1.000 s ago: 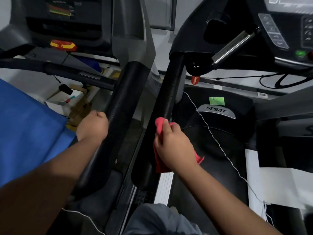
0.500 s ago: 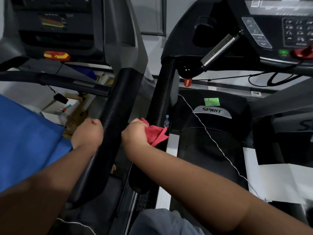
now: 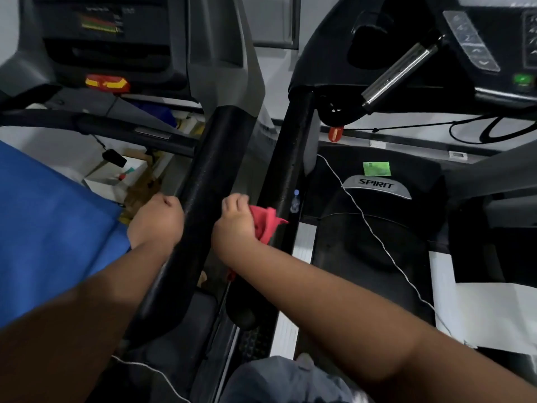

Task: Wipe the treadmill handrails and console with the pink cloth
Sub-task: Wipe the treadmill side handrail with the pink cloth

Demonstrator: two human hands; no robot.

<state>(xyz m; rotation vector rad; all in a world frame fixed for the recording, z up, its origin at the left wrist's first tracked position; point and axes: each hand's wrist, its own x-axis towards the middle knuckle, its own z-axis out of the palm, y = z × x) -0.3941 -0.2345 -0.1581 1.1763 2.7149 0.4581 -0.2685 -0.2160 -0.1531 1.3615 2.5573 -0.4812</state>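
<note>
My right hand (image 3: 235,225) grips the bunched pink cloth (image 3: 266,223) against the left side of the black left handrail (image 3: 286,170) of the SPIRIT treadmill. A corner of the cloth sticks out to the right over the rail. My left hand (image 3: 158,221) is curled round the thicker black handrail (image 3: 212,181) of the neighbouring treadmill on the left. The SPIRIT console (image 3: 476,42) with its button pads sits at the top right, above a silver grip bar (image 3: 399,69).
The neighbouring treadmill's console (image 3: 104,39) with a red stop button (image 3: 107,82) is at the top left. A blue sheet (image 3: 49,225) covers the left edge. A white cord (image 3: 374,234) runs across the SPIRIT deck, where a green label (image 3: 376,168) lies. Boxes sit on the floor behind.
My right hand with the cloth has shifted from the right side of the rail across to its left side and slightly up. My left hand stays on the other rail.
</note>
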